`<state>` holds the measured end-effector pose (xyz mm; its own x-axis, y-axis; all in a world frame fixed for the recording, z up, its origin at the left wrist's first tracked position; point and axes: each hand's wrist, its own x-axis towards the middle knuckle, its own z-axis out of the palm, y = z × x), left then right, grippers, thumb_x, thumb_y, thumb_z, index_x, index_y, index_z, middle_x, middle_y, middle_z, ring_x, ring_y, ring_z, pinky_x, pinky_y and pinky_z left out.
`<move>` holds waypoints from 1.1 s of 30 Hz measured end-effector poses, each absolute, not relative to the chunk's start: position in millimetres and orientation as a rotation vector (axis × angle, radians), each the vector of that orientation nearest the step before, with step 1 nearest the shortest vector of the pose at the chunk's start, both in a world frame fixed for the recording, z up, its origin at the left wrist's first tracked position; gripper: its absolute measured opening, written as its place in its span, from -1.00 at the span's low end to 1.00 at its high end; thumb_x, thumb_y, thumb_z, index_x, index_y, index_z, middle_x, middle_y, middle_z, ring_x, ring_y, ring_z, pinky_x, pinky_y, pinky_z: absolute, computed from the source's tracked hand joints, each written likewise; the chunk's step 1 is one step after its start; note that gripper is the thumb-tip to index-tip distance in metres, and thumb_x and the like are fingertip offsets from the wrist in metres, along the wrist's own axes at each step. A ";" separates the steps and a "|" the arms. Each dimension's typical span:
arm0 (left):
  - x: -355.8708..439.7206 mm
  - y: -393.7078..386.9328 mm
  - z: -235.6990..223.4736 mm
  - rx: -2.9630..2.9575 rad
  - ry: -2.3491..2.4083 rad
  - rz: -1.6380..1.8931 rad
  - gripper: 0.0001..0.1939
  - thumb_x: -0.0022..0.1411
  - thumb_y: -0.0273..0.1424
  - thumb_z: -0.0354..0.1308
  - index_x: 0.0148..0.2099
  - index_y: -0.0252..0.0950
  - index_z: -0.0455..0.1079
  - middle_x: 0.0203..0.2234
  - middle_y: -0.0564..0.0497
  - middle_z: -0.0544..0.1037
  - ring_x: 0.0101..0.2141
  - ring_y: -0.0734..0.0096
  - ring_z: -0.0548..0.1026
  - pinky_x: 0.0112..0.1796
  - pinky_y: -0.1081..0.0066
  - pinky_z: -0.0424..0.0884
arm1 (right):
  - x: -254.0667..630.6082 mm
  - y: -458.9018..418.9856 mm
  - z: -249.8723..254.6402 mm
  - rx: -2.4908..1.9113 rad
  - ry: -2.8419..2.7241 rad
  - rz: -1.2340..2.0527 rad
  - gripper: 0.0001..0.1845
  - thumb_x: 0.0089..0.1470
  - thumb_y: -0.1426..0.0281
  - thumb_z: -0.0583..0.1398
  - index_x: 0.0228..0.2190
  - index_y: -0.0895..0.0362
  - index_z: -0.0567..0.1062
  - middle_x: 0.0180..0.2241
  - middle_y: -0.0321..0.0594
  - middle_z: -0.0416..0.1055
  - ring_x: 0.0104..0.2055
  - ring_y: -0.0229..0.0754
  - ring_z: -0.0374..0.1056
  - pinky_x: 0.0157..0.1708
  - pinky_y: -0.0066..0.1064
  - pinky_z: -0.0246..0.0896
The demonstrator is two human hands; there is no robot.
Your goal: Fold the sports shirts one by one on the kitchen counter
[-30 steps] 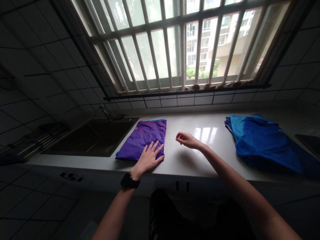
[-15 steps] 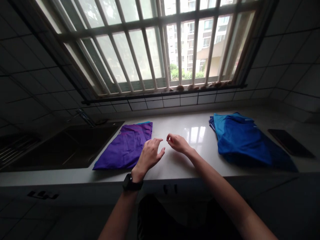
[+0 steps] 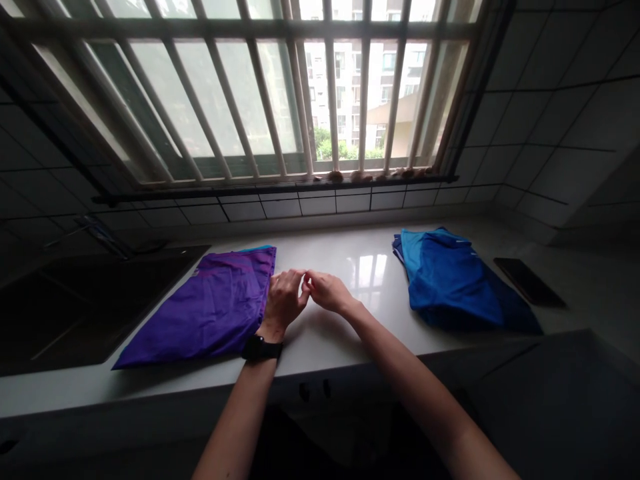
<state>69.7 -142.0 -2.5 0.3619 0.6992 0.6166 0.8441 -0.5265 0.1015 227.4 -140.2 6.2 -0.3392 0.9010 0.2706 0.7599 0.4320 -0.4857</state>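
Observation:
My left hand (image 3: 286,297), with a black watch (image 3: 261,348) on its wrist, curls its fingers and thumb in against my right fingertips. My right hand (image 3: 327,291) is closed in a pinch, thumb against fingers. The hands meet above the white counter (image 3: 345,333); whether anything small lies between the fingertips cannot be made out. Just left of my left hand lies a flat purple cloth item (image 3: 205,307), perhaps a garment, with a teal edge behind it. A blue folded cloth pile (image 3: 445,280) lies farther right, apart from both hands.
A dark sink (image 3: 100,293) with a faucet (image 3: 105,237) is on the left. At the right, a dark phone-like slab (image 3: 527,281) lies beyond the blue cloth. A barred window (image 3: 260,100) stands behind the counter, with small lumpy objects (image 3: 356,176) along its sill.
My hands have come together until the fingertips meet, and the left fingers and thumb have drawn in. The view has shifted, so the counter and cloths sit farther left.

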 end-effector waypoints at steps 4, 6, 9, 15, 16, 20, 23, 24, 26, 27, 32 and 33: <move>66.9 -133.1 -9.0 -2.358 -1.387 -1.022 -0.74 0.29 -0.45 -0.01 -0.05 -0.27 0.44 -0.19 -0.17 0.62 -0.13 0.05 0.55 -0.03 0.14 0.35 | 226.3 -139.8 4.5 -1.339 -2.189 0.338 -0.80 0.36 0.42 0.09 -0.08 0.05 0.49 -0.11 -0.16 0.60 -0.18 -0.12 0.49 -0.28 -0.38 0.22; 65.0 -128.9 -11.9 -2.369 -1.410 -1.062 -0.74 0.28 -0.46 -0.03 -0.06 -0.26 0.44 -0.20 -0.16 0.62 -0.14 0.07 0.57 -0.05 0.15 0.36 | 226.1 -138.7 3.9 -1.254 -2.211 0.323 -0.81 0.33 0.45 0.13 -0.08 0.05 0.49 -0.16 -0.19 0.60 -0.23 -0.15 0.47 -0.28 -0.39 0.22; 62.2 -125.6 -13.9 -2.386 -1.467 -1.097 -0.73 0.27 -0.47 -0.05 -0.07 -0.25 0.43 -0.25 -0.12 0.63 -0.16 0.09 0.58 -0.06 0.16 0.37 | 229.0 -141.8 6.5 -1.162 -2.245 0.327 -0.82 0.29 0.50 0.17 -0.11 0.06 0.50 -0.23 -0.23 0.56 -0.28 -0.19 0.43 -0.28 -0.40 0.22; 61.7 -123.3 -16.1 -2.434 -1.502 -1.125 -0.73 0.24 -0.43 0.00 -0.04 -0.26 0.42 -0.28 -0.09 0.62 -0.18 0.10 0.60 -0.06 0.15 0.39 | 297.7 -175.3 40.2 -1.138 -2.059 0.306 -0.70 0.28 0.37 0.21 0.04 0.06 0.46 -0.14 -0.17 0.49 -0.21 -0.17 0.44 -0.18 -0.34 0.35; 62.1 -122.8 -16.4 -2.454 -1.492 -1.126 -0.73 0.24 -0.43 0.01 -0.04 -0.25 0.42 -0.28 -0.08 0.62 -0.18 0.11 0.60 -0.06 0.16 0.40 | 320.4 -179.9 48.9 -1.218 -1.984 0.277 -0.69 0.27 0.34 0.21 0.05 0.06 0.46 -0.13 -0.15 0.50 -0.20 -0.15 0.45 -0.16 -0.32 0.37; 63.1 -120.8 -16.6 -2.503 -1.483 -1.139 -0.72 0.23 -0.42 0.03 -0.02 -0.24 0.40 -0.26 -0.08 0.62 -0.17 0.13 0.60 -0.04 0.18 0.40 | 421.5 -179.8 75.8 -1.882 -1.588 0.087 -0.58 0.27 0.28 0.21 0.11 0.17 0.44 -0.07 0.01 0.52 -0.07 0.00 0.49 -0.05 -0.22 0.39; 63.0 -120.2 -16.3 -2.505 -1.514 -1.141 -0.71 0.23 -0.41 0.02 -0.01 -0.25 0.39 -0.26 -0.08 0.62 -0.17 0.12 0.61 -0.03 0.16 0.40 | 479.4 -169.4 76.6 -2.292 -1.349 0.043 -0.44 0.26 0.20 0.23 0.17 0.27 0.42 0.06 0.20 0.50 0.10 0.12 0.46 0.09 -0.20 0.32; 62.8 -120.3 -16.5 -2.504 -1.524 -1.138 -0.70 0.23 -0.41 0.02 0.00 -0.25 0.39 -0.26 -0.09 0.62 -0.17 0.11 0.61 -0.03 0.15 0.40 | 491.7 -166.5 73.4 -2.380 -1.299 0.051 -0.37 0.25 0.13 0.23 0.19 0.30 0.41 0.10 0.25 0.48 0.13 0.16 0.45 0.10 -0.19 0.31; 62.3 -120.8 -17.2 -2.505 -1.541 -1.133 -0.69 0.22 -0.41 0.02 0.00 -0.25 0.39 -0.26 -0.09 0.62 -0.17 0.10 0.61 -0.04 0.14 0.40 | 505.6 -162.2 64.8 -2.517 -1.232 0.102 -0.20 0.24 -0.04 0.20 0.20 0.36 0.41 0.13 0.33 0.46 0.17 0.24 0.43 0.10 -0.15 0.31; 62.1 -121.0 -17.6 -2.508 -1.549 -1.131 -0.69 0.22 -0.41 0.02 0.00 -0.25 0.38 -0.26 -0.09 0.62 -0.17 0.10 0.61 -0.04 0.14 0.40 | 508.3 -160.7 60.3 -2.570 -1.223 0.135 -0.15 0.23 -0.10 0.18 0.19 0.39 0.42 0.13 0.35 0.46 0.17 0.27 0.43 0.10 -0.13 0.31; 61.7 -119.8 -19.0 -2.526 -1.582 -1.119 -0.70 0.22 -0.41 0.02 0.00 -0.23 0.37 -0.25 -0.08 0.62 -0.17 0.11 0.61 -0.04 0.14 0.40 | 504.1 -159.1 45.3 -2.575 -1.514 0.228 -0.52 0.39 0.14 0.06 0.05 0.20 0.57 0.11 0.17 0.52 0.16 0.16 0.45 0.06 -0.21 0.28; 61.7 -119.2 -19.3 -2.530 -1.585 -1.119 -0.70 0.22 -0.41 0.03 0.00 -0.23 0.37 -0.25 -0.08 0.62 -0.17 0.11 0.61 -0.04 0.14 0.40 | 503.3 -159.8 44.6 -2.544 -1.554 0.223 -0.57 0.41 0.20 0.04 0.00 0.17 0.59 0.09 0.13 0.54 0.15 0.13 0.46 0.04 -0.23 0.28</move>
<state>61.7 -119.2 -19.3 0.2600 0.8051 0.5332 0.7721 -0.5049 0.3858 503.3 -159.8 44.6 0.4514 0.8910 -0.0478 0.8684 -0.4510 -0.2059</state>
